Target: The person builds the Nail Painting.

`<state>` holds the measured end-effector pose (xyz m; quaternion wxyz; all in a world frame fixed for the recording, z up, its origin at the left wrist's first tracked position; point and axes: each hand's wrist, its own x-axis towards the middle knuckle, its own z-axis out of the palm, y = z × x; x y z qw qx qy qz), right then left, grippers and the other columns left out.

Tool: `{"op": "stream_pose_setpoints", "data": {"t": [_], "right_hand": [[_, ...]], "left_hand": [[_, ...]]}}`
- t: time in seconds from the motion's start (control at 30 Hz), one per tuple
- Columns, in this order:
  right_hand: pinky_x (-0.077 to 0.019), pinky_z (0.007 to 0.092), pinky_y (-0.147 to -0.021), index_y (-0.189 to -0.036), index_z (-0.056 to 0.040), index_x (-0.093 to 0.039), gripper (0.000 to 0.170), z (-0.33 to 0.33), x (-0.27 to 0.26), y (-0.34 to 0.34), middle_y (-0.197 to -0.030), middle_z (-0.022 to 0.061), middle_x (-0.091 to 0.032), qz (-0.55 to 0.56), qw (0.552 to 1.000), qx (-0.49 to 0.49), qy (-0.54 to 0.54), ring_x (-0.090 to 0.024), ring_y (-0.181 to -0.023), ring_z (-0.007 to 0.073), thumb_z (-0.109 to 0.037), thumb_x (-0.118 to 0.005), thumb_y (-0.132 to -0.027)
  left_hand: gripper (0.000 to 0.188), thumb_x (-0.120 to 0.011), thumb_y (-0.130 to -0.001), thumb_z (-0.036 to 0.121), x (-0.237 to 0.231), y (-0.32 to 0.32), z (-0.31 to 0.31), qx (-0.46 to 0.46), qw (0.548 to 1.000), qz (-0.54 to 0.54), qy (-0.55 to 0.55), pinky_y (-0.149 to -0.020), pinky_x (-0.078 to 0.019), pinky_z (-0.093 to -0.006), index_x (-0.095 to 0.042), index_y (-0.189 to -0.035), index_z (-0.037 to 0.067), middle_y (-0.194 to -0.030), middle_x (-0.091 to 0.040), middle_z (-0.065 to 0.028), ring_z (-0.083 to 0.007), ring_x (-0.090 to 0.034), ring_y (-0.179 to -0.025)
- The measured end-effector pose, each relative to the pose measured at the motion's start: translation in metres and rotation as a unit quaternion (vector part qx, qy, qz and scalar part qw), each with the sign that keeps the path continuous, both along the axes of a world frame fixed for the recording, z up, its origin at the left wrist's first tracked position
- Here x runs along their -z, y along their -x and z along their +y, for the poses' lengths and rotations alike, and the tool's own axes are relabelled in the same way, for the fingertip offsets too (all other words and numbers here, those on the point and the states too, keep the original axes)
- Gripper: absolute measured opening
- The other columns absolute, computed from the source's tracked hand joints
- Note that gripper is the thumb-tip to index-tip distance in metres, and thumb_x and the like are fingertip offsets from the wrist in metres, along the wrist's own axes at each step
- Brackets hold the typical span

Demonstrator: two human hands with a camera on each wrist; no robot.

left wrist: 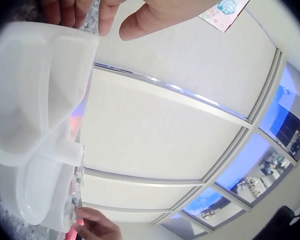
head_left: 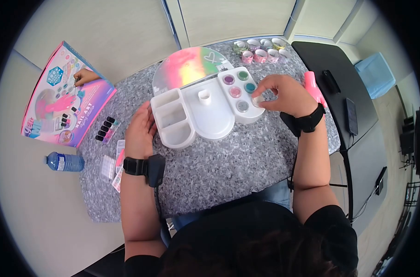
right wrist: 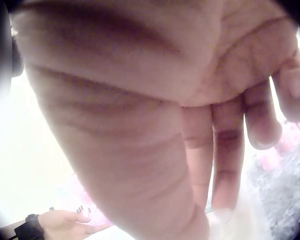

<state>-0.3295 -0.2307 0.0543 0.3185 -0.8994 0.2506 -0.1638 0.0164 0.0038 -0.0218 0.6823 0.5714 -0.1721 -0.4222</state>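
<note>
A white plastic tray [head_left: 213, 131] stands on the speckled table, with three compartments at its left and small pots of purple, green, teal, pink and grey at its right. Thumb and fingertips of my right hand [head_left: 286, 94] pinch a small whitish pot [head_left: 257, 101] at the tray's right edge; the right wrist view shows this hand [right wrist: 130, 110] large, its fingertips at a pale, blurred object [right wrist: 222, 217]. My left hand [head_left: 139, 133] lies along the tray's left side, fingers loosely extended; in the left wrist view, the hand [left wrist: 155, 20] is beside the tray wall [left wrist: 55, 30].
Behind the tray stands an iridescent panel [head_left: 187, 67]. Glitter rolls [head_left: 261, 56] sit at the back right, near a pink object [head_left: 310, 83]. At the left are a box [head_left: 64, 104], dark-capped bottles [head_left: 106, 129], small cases [head_left: 108, 167] and a water bottle [head_left: 69, 162].
</note>
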Motion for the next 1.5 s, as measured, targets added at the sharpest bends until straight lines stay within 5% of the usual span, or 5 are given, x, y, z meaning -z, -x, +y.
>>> {"op": "stream_pose_setpoints", "data": {"t": [0.9, 1.17, 1.33, 1.4, 1.5], "right_hand": [[-0.0502, 0.0356, -0.071, -0.105, -0.0074, -0.084, 0.027, 0.015, -0.001, -0.022, -0.094, 0.0087, -0.073, 0.021, 0.999, 0.009, 0.039, -0.063, -0.079, 0.0234, -0.005, -0.088, -0.078], [-0.0497, 0.0343, -0.073, -0.115, -0.0082, -0.082, 0.028, 0.001, 0.025, -0.033, -0.107, 0.0053, -0.078, -0.143, 0.989, -0.008, 0.045, -0.064, -0.082, 0.0184, -0.013, -0.087, -0.087], [-0.0528, 0.03, -0.089, -0.125, -0.0084, -0.08, 0.027, -0.008, 0.059, -0.053, -0.119, 0.0014, -0.078, -0.315, 0.919, 0.115, -0.207, -0.067, -0.107, 0.0115, -0.022, -0.079, -0.101], [-0.0499, 0.0322, -0.105, -0.131, -0.0083, -0.078, 0.031, -0.006, 0.056, -0.054, -0.134, 0.0078, -0.075, -0.311, 0.91, 0.083, -0.261, -0.063, -0.128, 0.0152, -0.024, -0.077, -0.103], [-0.0307, 0.0424, -0.128, -0.14, -0.0122, -0.075, 0.044, 0.012, 0.041, -0.054, -0.166, 0.0179, -0.053, -0.275, 0.912, 0.03, -0.304, -0.047, -0.155, 0.0296, -0.032, -0.079, -0.101]], "left_hand": [[0.047, -0.065, -0.106, 0.026, -0.015, 0.014, -0.003, -0.054, 0.995, -0.083, 0.012, -0.111, -0.0467, -0.0398, -0.06, -0.148, 0.004, -0.14, -0.067, -0.0063, -0.0175, -0.06, -0.13], [0.06, -0.056, -0.112, 0.028, -0.081, -0.013, 0.047, -0.224, 0.946, -0.062, 0.226, -0.121, -0.043, -0.0424, -0.042, -0.165, 0.005, -0.166, -0.05, -0.0132, -0.0251, -0.051, -0.147], [0.058, -0.061, -0.11, 0.03, -0.097, -0.056, 0.083, -0.239, 0.943, -0.169, 0.156, -0.117, -0.0439, -0.0384, -0.048, -0.161, 0.005, -0.162, -0.056, -0.013, -0.0215, -0.055, -0.142], [0.053, -0.067, -0.108, 0.034, -0.096, -0.085, 0.095, -0.193, 0.901, -0.383, -0.064, -0.113, -0.0459, -0.0391, -0.059, -0.149, 0.002, -0.151, -0.065, -0.0106, -0.0193, -0.061, -0.132], [0.05, -0.08, -0.101, 0.029, -0.07, -0.137, 0.112, -0.127, 0.891, -0.42, -0.12, -0.109, -0.0483, -0.0373, -0.067, -0.141, 0.002, -0.14, -0.069, -0.0103, -0.0187, -0.064, -0.124]]}}
